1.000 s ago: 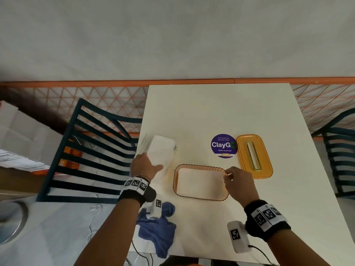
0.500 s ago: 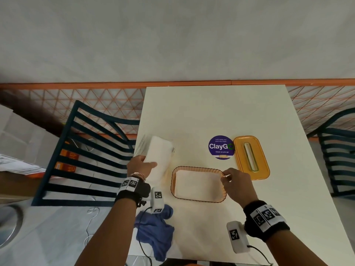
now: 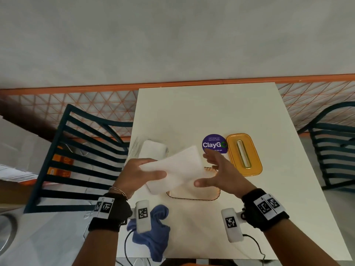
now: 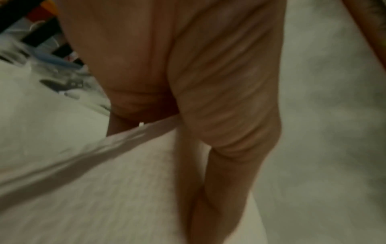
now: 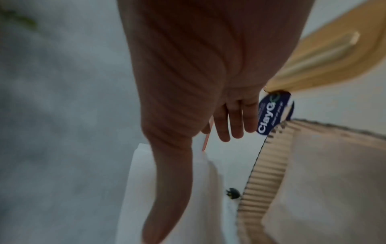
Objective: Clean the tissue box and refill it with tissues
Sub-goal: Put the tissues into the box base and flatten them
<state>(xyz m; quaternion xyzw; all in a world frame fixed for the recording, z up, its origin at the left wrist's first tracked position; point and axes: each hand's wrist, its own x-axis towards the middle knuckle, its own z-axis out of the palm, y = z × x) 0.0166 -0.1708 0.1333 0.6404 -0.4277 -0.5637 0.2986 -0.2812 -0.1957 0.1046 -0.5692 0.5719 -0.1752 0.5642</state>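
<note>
My left hand (image 3: 143, 170) grips a stack of white tissues (image 3: 176, 167), thumb on top and fingers underneath. It holds the stack tilted above the orange tissue box base (image 3: 194, 197), which sits open on the table. My right hand (image 3: 216, 169) is open at the stack's right edge, fingers spread and thumb by the near corner. In the left wrist view my thumb (image 4: 219, 148) presses on the tissues (image 4: 104, 189). The right wrist view shows straight fingers (image 5: 229, 125), the tissue stack (image 5: 135, 189) and the box's ribbed wall (image 5: 267, 165). The orange lid (image 3: 244, 154) lies to the right.
A clear plastic pack with more tissues (image 3: 152, 150) lies at the table's left edge. A blue cloth (image 3: 153, 233) is bunched near the front edge. A purple round sticker (image 3: 214, 144) sits beside the lid. Dark slatted chairs (image 3: 76, 160) stand on both sides.
My left hand drew a stack of tissues from the pack and carried it right, over the box base. My right hand left the box rim and rose, open, to the stack.
</note>
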